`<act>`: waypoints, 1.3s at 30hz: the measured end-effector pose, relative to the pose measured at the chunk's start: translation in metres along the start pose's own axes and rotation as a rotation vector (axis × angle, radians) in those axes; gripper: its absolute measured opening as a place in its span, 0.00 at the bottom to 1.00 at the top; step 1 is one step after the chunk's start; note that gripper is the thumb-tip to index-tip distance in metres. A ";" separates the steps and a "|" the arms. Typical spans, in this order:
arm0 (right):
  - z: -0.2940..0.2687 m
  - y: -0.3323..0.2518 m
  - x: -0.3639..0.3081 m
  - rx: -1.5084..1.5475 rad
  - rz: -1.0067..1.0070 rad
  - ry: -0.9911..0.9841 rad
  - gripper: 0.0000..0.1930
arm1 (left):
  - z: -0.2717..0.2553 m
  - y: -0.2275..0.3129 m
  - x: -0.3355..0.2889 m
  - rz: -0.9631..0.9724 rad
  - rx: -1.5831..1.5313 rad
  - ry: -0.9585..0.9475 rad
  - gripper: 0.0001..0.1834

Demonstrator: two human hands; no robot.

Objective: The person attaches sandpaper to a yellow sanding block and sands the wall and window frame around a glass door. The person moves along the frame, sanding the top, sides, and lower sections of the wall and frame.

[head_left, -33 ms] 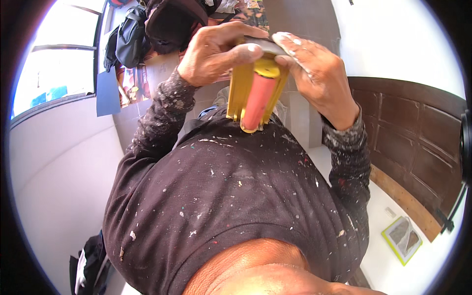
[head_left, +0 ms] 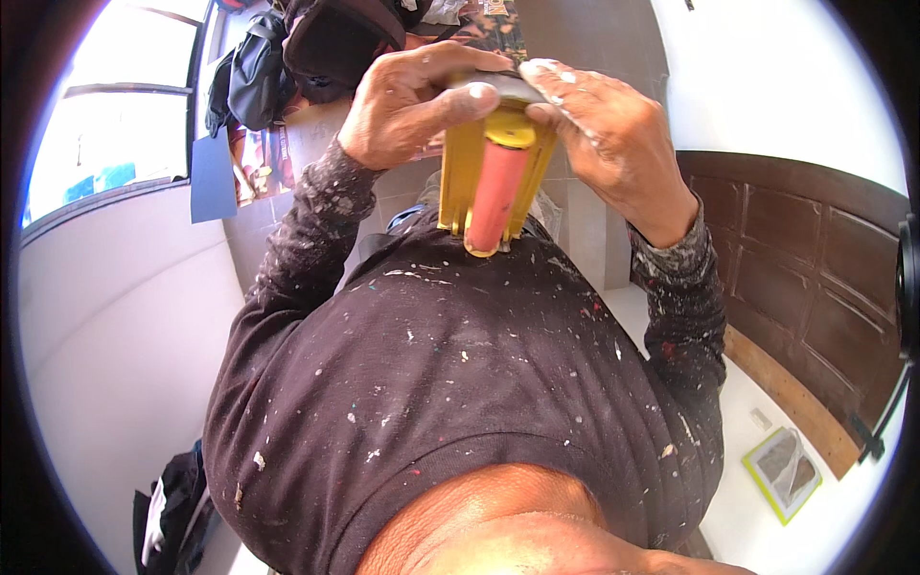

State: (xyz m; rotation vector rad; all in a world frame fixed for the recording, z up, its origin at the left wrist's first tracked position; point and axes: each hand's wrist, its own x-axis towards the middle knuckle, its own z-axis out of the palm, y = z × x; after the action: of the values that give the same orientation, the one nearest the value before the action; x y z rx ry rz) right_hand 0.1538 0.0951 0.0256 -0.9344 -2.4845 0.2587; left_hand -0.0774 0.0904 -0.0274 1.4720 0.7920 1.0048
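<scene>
In front of my chest is a yellow hand sander (head_left: 454,182) with a red tubular handle (head_left: 496,192) and yellow end caps. A grey strip that looks like sandpaper (head_left: 510,88) curves over its far end. My left hand (head_left: 414,103) pinches the left side of this end, its thumb lying along the strip. From the right, my right hand (head_left: 613,139) presses the strip's other side, thumb beneath and fingers on top. Whitish dust or paint marks both hands. The near end of the sander is against or just above my dark, paint-flecked shirt (head_left: 460,374); I cannot tell which.
Black bags (head_left: 259,77) lie at the far left near a window (head_left: 125,105). A brown panelled door (head_left: 800,249) stands along the right wall. Low on the right sits a green-edged frame-like item (head_left: 783,474). Dark clothing or a bag (head_left: 177,513) is at the lower left.
Both hands and the sander have shifted very slightly to the left. The grip looks the same.
</scene>
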 end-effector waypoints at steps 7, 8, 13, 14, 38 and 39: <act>0.042 0.044 0.036 0.134 -0.167 -0.124 0.15 | -0.032 -0.010 0.004 0.140 0.616 0.178 0.17; 0.049 0.048 0.042 0.163 -0.212 -0.129 0.15 | -0.033 -0.009 -0.001 0.122 0.659 0.200 0.17; 0.059 0.050 0.049 0.160 -0.335 -0.171 0.17 | -0.027 -0.004 -0.021 0.059 0.802 0.298 0.17; 0.059 0.051 0.054 0.158 -0.341 -0.166 0.18 | -0.029 -0.003 -0.023 0.026 0.780 0.314 0.19; 0.439 0.247 -0.085 0.144 1.335 -0.115 0.43 | -0.017 0.030 0.000 -0.147 0.779 0.128 0.23; 0.433 0.235 -0.085 0.198 1.380 -0.223 0.43 | -0.020 0.025 -0.008 -0.197 0.863 0.093 0.22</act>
State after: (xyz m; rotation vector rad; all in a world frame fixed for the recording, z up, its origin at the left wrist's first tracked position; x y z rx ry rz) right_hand 0.1319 0.2105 -0.4600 -2.4325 -1.4814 1.0252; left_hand -0.1005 0.0885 -0.0037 2.0119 1.5246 0.5906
